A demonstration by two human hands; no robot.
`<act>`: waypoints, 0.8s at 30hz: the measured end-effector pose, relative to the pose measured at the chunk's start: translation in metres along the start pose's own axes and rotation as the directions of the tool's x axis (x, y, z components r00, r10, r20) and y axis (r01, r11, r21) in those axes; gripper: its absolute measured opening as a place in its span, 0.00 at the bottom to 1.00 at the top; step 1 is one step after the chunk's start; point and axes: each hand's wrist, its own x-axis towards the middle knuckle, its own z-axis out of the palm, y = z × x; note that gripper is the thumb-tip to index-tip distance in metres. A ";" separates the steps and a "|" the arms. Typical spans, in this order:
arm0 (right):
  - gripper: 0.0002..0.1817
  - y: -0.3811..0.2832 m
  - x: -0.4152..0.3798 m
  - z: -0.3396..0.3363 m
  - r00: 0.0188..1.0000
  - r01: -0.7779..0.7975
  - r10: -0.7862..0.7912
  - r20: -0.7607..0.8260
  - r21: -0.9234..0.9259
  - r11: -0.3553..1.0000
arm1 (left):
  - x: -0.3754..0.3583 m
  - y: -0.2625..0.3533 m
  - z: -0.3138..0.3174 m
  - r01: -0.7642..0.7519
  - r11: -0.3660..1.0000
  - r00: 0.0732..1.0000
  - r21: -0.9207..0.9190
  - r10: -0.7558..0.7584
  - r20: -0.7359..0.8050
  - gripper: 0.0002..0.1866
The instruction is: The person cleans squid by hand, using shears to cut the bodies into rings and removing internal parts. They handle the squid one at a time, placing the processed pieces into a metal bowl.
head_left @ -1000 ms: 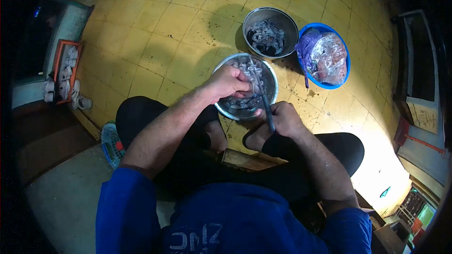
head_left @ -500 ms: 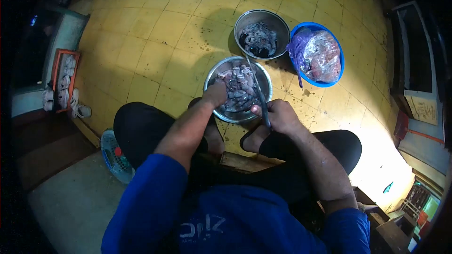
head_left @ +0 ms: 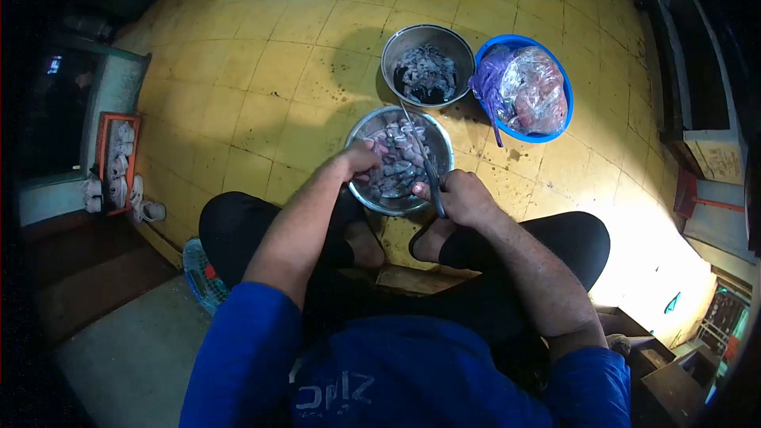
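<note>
A metal bowl (head_left: pixel 445 123) stands on the floor in front of my feet, filled with small greyish-pink squid (head_left: pixel 403 150). My left hand (head_left: pixel 361 160) reaches over the bowl's left rim. Its thumb and fingers look apart, close against the squid, and I see nothing held in them; the fingertips are partly hidden. At the bowl's right side my right hand (head_left: pixel 469 196) grips the dark handle of a long knife (head_left: pixel 419 142). The blade slants up and left across the bowl, its tip near the far rim.
Just beyond stands a deeper metal pot (head_left: pixel 388 63) holding pale pieces in dark liquid. Right of it, a blue basin (head_left: pixel 567 115) contains purple and clear plastic bags. My bent knees flank the bowl. A shoe rack (head_left: pixel 103 160) stands at the left wall.
My left hand has drawn slightly back, its fingers spreading from a closed shape. The knife in my right hand has shifted slightly left. The whole view has tilted a little.
</note>
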 end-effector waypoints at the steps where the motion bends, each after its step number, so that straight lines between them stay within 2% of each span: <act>1: 0.42 0.004 0.003 0.004 1.000 0.011 -0.011 -0.014 0.013 1.000 | -0.014 0.015 -0.003 -0.005 1.000 1.000 0.006 0.005 -0.007 0.21; 3: 0.43 0.006 0.003 0.007 0.999 0.031 -0.030 -0.028 0.026 0.999 | -0.032 0.032 -0.008 -0.144 0.960 0.990 -0.238 0.139 -0.041 0.19; 4: 0.43 0.005 0.003 0.008 0.999 0.046 -0.045 -0.019 0.061 0.997 | -0.046 0.043 -0.010 -0.150 0.960 0.989 -0.236 0.142 -0.051 0.19; 6: 0.44 0.002 -0.001 0.009 0.998 0.068 -0.068 -0.005 0.096 0.993 | -0.078 0.060 -0.010 -0.290 0.898 0.957 -0.331 0.276 -0.089 0.16; 7: 0.42 -0.001 -0.004 0.008 0.998 0.065 -0.066 0.002 0.102 0.993 | -0.094 0.064 -0.011 -0.293 0.898 0.956 -0.329 0.276 -0.098 0.16; 9: 0.41 0.000 -0.005 0.010 0.998 0.069 -0.069 0.004 0.106 0.992 | -0.123 0.071 -0.010 -0.418 0.838 0.908 -0.350 0.386 -0.160 0.15; 10: 0.42 0.005 -0.004 0.014 0.993 0.106 -0.112 0.022 0.190 0.976 | -0.132 0.073 -0.007 -0.451 0.802 0.893 -0.392 0.398 -0.212 0.14; 11: 0.44 0.008 -0.002 0.017 0.988 0.138 -0.153 0.036 0.272 0.952 | -0.137 0.070 -0.005 -0.454 0.800 0.891 -0.392 0.401 -0.214 0.14; 12: 0.44 0.004 -0.007 0.013 0.988 0.139 -0.153 0.032 0.268 0.953 | -0.141 0.068 -0.003 -0.487 0.752 0.873 -0.443 0.408 -0.268 0.14; 14: 0.45 -0.006 -0.018 0.003 0.963 0.187 -0.233 0.138 0.284 0.940 | -0.140 0.066 -0.001 -0.518 0.696 0.855 -0.497 0.408 -0.320 0.14; 17: 0.46 -0.004 -0.017 0.015 0.964 0.244 -0.262 0.051 0.233 0.941 | -0.132 0.068 0.002 -0.587 0.693 0.809 -0.419 0.478 -0.343 0.12; 20: 0.47 -0.007 -0.014 0.011 0.961 0.193 -0.243 0.132 0.308 0.932 | -0.128 0.070 0.007 -0.575 0.695 0.818 -0.432 0.489 -0.301 0.11; 24: 0.47 -0.007 -0.014 0.007 0.967 0.158 -0.194 0.162 0.211 0.965 | -0.128 0.073 0.009 -0.566 0.693 0.824 -0.446 0.483 -0.295 0.11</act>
